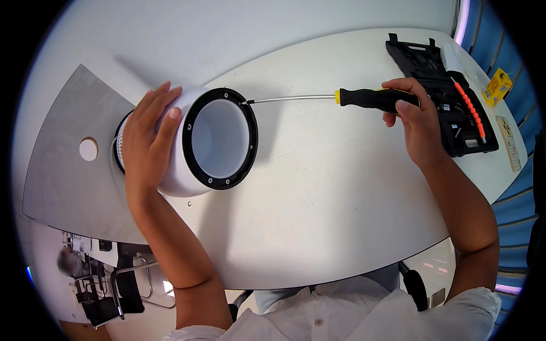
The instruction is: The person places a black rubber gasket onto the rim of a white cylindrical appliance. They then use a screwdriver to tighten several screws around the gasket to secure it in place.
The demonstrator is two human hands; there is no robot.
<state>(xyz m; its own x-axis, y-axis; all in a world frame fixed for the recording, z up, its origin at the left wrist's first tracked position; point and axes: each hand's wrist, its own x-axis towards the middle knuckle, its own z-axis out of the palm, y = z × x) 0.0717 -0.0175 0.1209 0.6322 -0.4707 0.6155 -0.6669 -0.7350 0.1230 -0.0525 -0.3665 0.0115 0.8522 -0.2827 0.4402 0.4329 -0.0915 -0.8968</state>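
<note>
A white cylindrical housing (196, 105) lies on its side on the table, its hollow end with a black ring (254, 131) facing right. Several screws sit around that ring. My left hand (149, 133) is wrapped over the housing's left part, thumb and fingers pressed on its wall, and holds it. In my right hand (418, 116) is a long screwdriver (367, 100) with a black and yellow handle, gripped near the handle's end. Its shaft runs level to the left, and the tip meets the ring's upper right edge at a screw.
An open black tool case (449, 96) stands at the right, with an orange flexible shaft (471, 111) on it. Beyond are a yellow box (497, 86) and a beige strip (509, 145). A white round disc (88, 149) lies on the grey surface (62, 182) at left. A tiny ring-like piece (189, 203) lies below the housing.
</note>
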